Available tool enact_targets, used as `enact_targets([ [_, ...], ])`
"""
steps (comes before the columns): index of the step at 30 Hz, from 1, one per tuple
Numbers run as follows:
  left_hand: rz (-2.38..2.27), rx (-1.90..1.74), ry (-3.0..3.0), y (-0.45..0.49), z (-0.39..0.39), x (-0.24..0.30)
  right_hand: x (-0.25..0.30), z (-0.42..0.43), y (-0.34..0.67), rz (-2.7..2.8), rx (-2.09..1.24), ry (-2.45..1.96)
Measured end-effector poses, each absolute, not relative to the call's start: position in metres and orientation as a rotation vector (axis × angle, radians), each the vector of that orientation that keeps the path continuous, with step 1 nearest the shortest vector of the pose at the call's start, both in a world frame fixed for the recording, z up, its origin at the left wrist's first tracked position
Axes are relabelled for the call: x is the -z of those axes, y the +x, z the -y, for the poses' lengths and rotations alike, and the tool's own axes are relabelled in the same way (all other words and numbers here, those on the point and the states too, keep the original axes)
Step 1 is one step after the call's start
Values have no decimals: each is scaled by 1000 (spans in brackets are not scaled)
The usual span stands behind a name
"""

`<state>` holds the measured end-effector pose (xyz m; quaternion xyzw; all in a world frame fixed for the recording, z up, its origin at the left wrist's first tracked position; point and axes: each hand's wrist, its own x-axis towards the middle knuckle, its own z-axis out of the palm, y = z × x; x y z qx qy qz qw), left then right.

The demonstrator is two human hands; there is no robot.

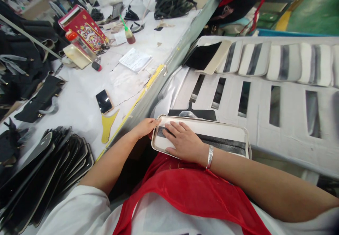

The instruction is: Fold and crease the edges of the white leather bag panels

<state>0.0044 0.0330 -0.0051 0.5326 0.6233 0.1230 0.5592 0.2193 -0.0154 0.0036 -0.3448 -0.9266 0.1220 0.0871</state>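
In front of my red apron is a shallow rectangular panel (225, 130) with rounded corners, a raised rim, a white lining and a dark strip along its length. My left hand (146, 127) pinches the rim at its left end, the thumb on top and the other fingers mostly hidden. Flat on the lining lies my right hand (186, 141), fingers spread, partly over the dark strip. Just behind the panel, a black piece with clear plastic (189, 114) rests on the white slotted surface.
White panels with dark stripes (254, 60) line the back of the slotted white table (261, 129). On the left table are a phone (104, 101), a yellow scraper-like tool (108, 127), a notepad (135, 60), a glue bottle (129, 35), a red box (86, 30) and stacked black panels (53, 168).
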Motion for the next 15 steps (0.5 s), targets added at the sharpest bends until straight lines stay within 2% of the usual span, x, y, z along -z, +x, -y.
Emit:
enact_targets([
  [4,-1460,-162,1370,8,-41,-3,-4,17,221,2736,-384,-1046],
  [10,-1571,-252,1932,6,-36,-1,-2,19,219,2713,-414,-1068],
  [15,-1674,-257,2120,9,-34,-1,-4,15,216,2720,-443,-1074],
])
